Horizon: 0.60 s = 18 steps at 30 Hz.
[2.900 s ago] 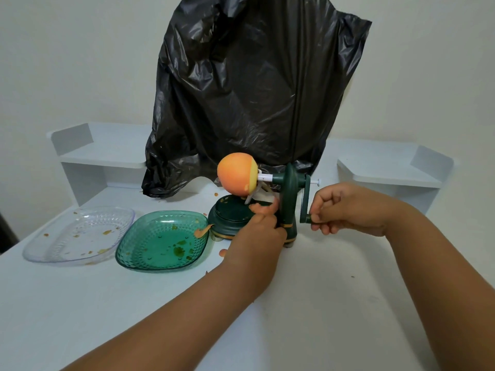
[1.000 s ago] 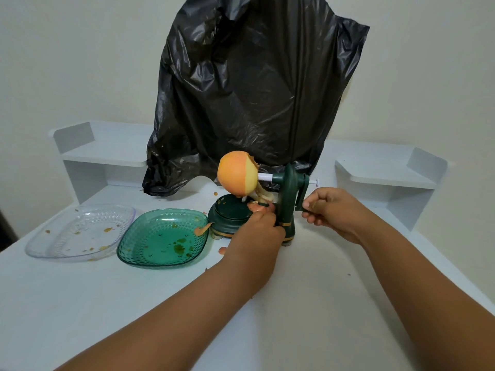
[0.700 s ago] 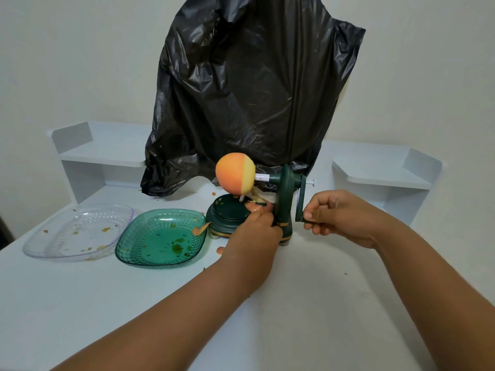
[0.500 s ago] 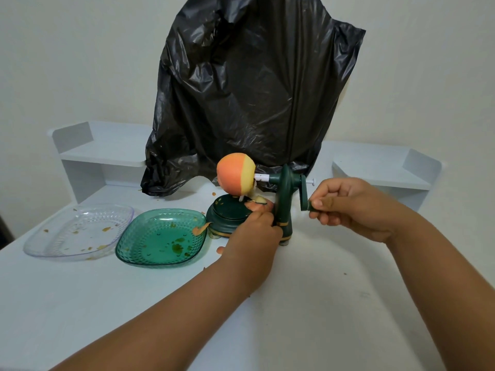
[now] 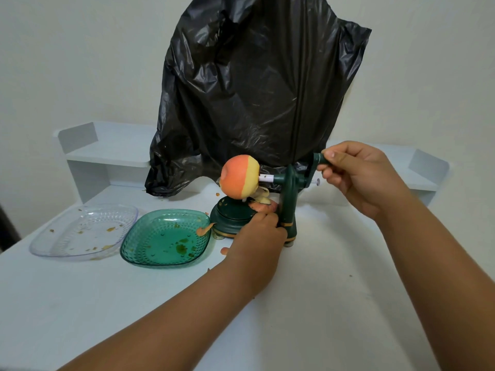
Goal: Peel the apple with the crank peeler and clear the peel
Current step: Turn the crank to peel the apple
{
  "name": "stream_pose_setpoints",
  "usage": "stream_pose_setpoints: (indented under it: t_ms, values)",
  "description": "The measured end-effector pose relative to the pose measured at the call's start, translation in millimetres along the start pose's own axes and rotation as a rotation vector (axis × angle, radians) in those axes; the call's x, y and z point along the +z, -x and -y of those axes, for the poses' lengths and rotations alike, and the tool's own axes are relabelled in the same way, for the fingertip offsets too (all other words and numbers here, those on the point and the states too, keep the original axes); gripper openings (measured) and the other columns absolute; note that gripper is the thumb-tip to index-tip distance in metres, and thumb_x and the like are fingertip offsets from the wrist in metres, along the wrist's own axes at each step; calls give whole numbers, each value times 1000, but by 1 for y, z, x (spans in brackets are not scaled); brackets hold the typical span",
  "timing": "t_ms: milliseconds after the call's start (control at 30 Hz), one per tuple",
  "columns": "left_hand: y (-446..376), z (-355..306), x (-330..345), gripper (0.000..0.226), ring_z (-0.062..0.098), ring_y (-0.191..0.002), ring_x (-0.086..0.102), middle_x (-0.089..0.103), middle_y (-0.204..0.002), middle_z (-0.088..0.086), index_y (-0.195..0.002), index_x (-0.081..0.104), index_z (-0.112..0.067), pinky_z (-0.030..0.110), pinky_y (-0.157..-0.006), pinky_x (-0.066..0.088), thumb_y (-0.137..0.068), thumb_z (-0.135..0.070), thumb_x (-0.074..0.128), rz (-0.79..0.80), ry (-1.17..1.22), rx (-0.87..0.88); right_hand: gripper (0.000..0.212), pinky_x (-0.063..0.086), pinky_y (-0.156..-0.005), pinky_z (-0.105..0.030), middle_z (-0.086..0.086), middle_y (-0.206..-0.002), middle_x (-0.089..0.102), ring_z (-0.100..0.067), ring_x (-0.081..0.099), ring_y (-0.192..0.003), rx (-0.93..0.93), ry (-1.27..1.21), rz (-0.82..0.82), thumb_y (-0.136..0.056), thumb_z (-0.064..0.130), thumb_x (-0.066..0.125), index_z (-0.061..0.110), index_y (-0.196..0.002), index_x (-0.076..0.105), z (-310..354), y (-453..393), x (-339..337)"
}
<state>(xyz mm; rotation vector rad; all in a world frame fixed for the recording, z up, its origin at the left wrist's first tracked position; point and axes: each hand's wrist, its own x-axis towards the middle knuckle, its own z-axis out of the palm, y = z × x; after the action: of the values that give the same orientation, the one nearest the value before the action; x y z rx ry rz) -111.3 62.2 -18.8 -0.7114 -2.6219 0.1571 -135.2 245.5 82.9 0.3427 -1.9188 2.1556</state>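
The apple [image 5: 239, 180] sits skewered on the peeler [image 5: 288, 202] spindle, above the round green base, and the job looks only begun. A pale yellow band of bare flesh runs round the end nearest the upright post; the larger part, toward the free end, is covered in orange-red skin. A short curl of peel [image 5: 262, 205] hangs under the apple just beside the post, and another strip of peel lies over the rim of the green dish [image 5: 150, 253] next to the base. So most of the peeling is left, and none of the clearing seems done: the peel has yet to go anywhere, perhaps into the black bag [image 5: 257, 89] that stands behind the peeler on the counter [image 5: 321, 303].

The right hand [image 5: 356, 178] comes in from the right with the forearm sloping up, fingers and thumb curled round the crank handle [image 5: 320, 159], which stands at the top of its circle, above the axle. The left hand [image 5: 257, 236] reaches in from below with its back to the camera, closed against the foot of the post to steady the peeler. Its fingertips are hidden behind the knuckles, so I judge it grips the post, though exactly how the fingers wrap is not visible.

A clear dish [image 5: 53, 245] with a few scraps lies to the left of the green one.
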Motion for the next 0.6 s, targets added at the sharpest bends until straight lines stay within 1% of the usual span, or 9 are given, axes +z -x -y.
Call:
stream_pose_setpoints:
  t_ms: [67, 200, 300, 467, 600]
  values:
    - [0, -1, 0, 49, 20, -129, 35, 47, -135, 3, -125, 56, -17, 24, -102, 32, -79, -10, 73, 9, 18, -7, 11, 47, -50, -18, -11, -65, 68, -13, 60, -56, -15, 3, -38, -94, 3, 59, 2, -86, 67, -1, -6, 2]
    - [1, 0, 0, 51, 20, -134, 30, 45, -139, 3, -128, 55, -17, 24, -106, 31, -81, -12, 72, -2, 20, 11, 12, 47, -52, -18, -11, -70, 67, -12, 60, -57, -27, -2, -96, -94, 6, 59, 4, -86, 67, -5, -20, 7]
    - [0, 0, 1, 43, 23, -133, 31, 47, -136, 6, -127, 56, -13, 28, -105, 35, -86, -10, 64, -7, 88, 7, 13, 47, -51, -17, -10, -68, 66, -11, 58, -55, -16, -19, -131, -95, 6, 58, 5, -86, 67, -9, -30, 8]
    - [1, 1, 0, 37, 26, -133, 30, 48, -134, 10, -126, 57, -10, 33, -105, 37, -90, -4, 53, 2, 152, -1, 13, 47, -51, -18, -8, -66, 65, -11, 57, -55, 12, -19, -168, -95, 7, 58, 5, -86, 67, -20, -44, 8]
    - [2, 0, -1, 35, 27, -131, 32, 50, -131, 11, -124, 58, -9, 34, -103, 39, -90, -3, 51, -3, 173, -10, 13, 46, -49, -18, -6, -64, 65, -10, 57, -53, 47, -25, -193, -95, 8, 59, 6, -84, 67, -31, -53, 6]
